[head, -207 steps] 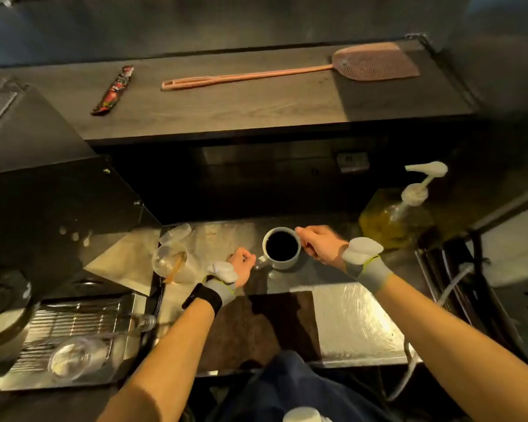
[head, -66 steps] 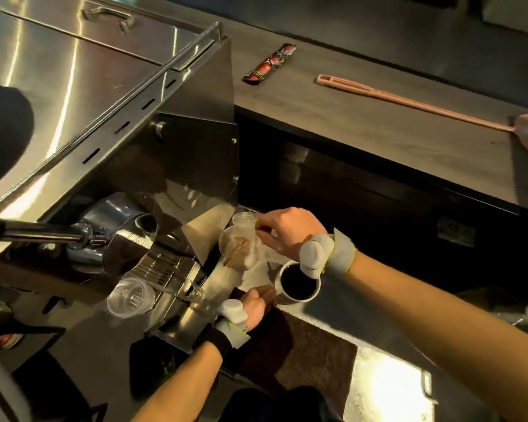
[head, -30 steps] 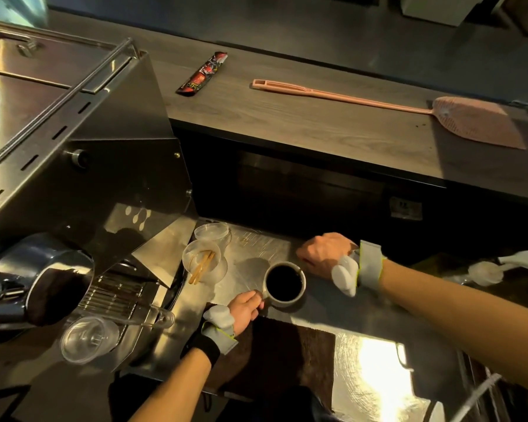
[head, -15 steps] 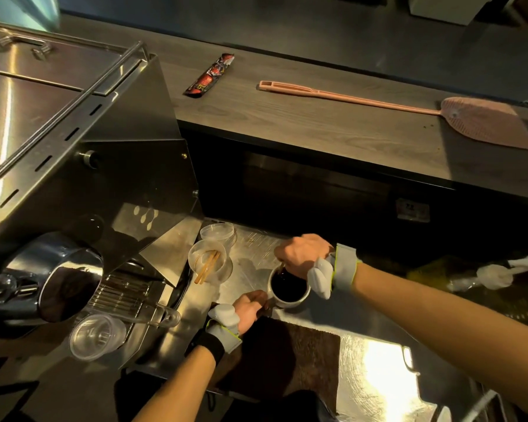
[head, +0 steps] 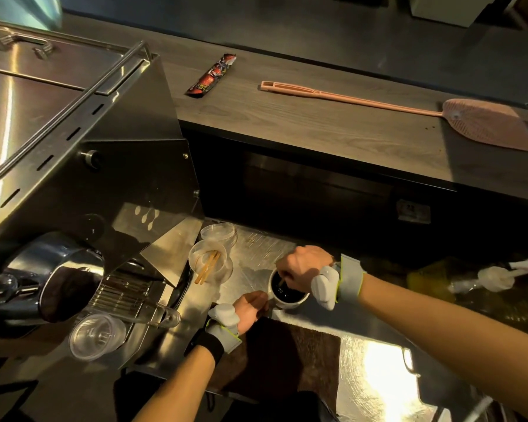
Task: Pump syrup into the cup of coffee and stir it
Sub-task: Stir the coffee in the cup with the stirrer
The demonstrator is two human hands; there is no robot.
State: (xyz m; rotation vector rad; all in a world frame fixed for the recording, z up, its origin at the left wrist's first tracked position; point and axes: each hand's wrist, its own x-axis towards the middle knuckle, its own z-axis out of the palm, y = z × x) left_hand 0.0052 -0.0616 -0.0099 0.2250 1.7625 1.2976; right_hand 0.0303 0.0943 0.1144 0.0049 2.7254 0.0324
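A white cup of black coffee (head: 288, 302) stands on the steel counter (head: 256, 251). My left hand (head: 252, 309) grips the cup's handle from the left. Above the cup, my right hand (head: 302, 266) pinches a thin wooden stir stick (head: 281, 282) whose tip dips into the coffee. The syrup bottle (head: 424, 283) with a white pump (head: 500, 275) stands in shadow at the far right, apart from both hands. A clear plastic cup (head: 209, 263) holding more wooden stir sticks sits left of the coffee.
An espresso machine (head: 73, 153) with its drip grate (head: 119, 296) fills the left side, with an empty plastic cup (head: 96, 336) lying on the tray. A raised wooden shelf (head: 333, 129) behind carries a pink fly swatter (head: 409, 114) and a red wrapper (head: 212, 75). A dark mat (head: 287, 357) lies in front.
My right hand came back from the stick cup with a stir stick, moved over the coffee and lowered the stick into it. My left hand stayed on the handle.
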